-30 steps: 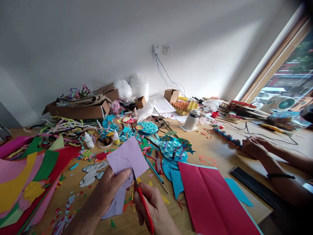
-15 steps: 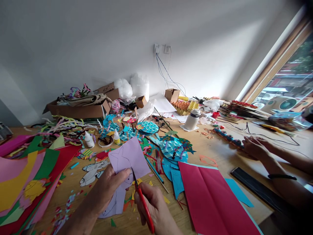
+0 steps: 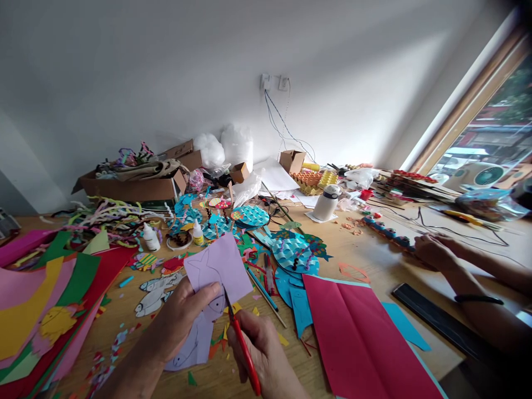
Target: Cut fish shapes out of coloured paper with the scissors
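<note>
My left hand [image 3: 189, 310] pinches a sheet of lilac paper [image 3: 230, 257], its thumb lying on top. Fish outlines are drawn on the paper in dark line, one above the hand and one on the part hanging below. Red-handled scissors [image 3: 245, 354] sit in my right hand [image 3: 261, 343], fingers wrapped around the grips. Their dark blades reach up to the lilac paper beside the drawn fish, close to my left thumb. Cut-out fish with black outlines [image 3: 152, 299] lie on the table left of my left hand.
Coloured paper sheets [image 3: 78, 310] pile up at left; a folded red sheet [image 3: 361, 338] lies at right. Glue bottles [image 3: 151, 238], blue woven paper fish [image 3: 295, 252] and a white lidded cup [image 3: 327, 204] stand or lie beyond. Another person's hands [image 3: 436, 249] work at right.
The lilac paper and both hands have shifted very slightly, and the scissor blades stay at the paper. A small lilac scrap now shows on the table right of the blades.
</note>
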Tool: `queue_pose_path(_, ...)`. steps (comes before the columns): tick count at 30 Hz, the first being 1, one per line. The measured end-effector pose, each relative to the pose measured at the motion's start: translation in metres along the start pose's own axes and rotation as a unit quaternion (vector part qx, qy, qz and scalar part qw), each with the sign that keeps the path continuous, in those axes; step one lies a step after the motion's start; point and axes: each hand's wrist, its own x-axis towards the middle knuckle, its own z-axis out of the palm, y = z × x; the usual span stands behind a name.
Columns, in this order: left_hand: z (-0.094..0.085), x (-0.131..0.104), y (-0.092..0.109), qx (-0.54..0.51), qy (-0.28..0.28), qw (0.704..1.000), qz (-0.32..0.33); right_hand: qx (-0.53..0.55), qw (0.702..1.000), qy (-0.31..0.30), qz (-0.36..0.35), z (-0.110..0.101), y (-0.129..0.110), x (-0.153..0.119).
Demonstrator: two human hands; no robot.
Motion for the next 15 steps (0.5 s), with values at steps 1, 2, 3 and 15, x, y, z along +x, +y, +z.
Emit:
queue_pose_path(1,0.0,0.0,-0.001,-0.001,0.002,1.0,-0.001,0.008,1.0,0.001,0.005,0.001,0.0,0.0)
queue_pose_path(2,0.0,0.0,-0.002,0.0,0.002,1.0,-0.003,0.018,1.0,0.003,0.012,0.001,-0.001,0.0)
queue_pose_path(3,0.001,-0.001,-0.002,-0.002,0.004,1.0,-0.004,0.029,0.999,0.003,0.02,0.002,-0.001,0.0)
queue_pose_path(15,0.018,-0.005,0.003,-0.035,0.029,0.999,-0.003,0.1,0.994,0.01,0.042,0.005,-0.006,0.002)
